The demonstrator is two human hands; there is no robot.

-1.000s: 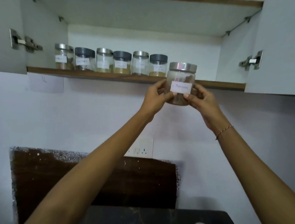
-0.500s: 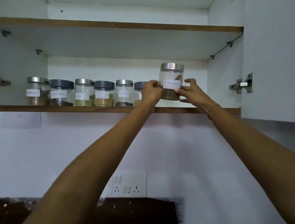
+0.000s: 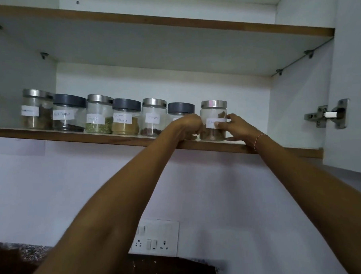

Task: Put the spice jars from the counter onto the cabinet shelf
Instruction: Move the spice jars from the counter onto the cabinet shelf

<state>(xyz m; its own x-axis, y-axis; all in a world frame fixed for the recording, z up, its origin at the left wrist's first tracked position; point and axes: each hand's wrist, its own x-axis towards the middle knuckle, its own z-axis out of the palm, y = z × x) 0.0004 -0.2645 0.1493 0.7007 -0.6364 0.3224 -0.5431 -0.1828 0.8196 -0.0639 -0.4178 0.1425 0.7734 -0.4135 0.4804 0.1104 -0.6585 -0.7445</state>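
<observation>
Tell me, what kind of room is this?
Most likely a home kitchen: labelled spice jars line a wall cabinet shelf, with a switch and socket plate on the wall below, above a dark counter.

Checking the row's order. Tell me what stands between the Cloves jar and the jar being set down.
One dark-lidded jar, partly hidden by the left hand, in the head view.

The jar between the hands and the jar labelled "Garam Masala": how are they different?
The held jar has a silver lid; the Garam Masala jar has a dark grey lid. The left hand and right hand grip the first; the second stands untouched. Both are clear, white-labelled, upright on the shelf.
</observation>
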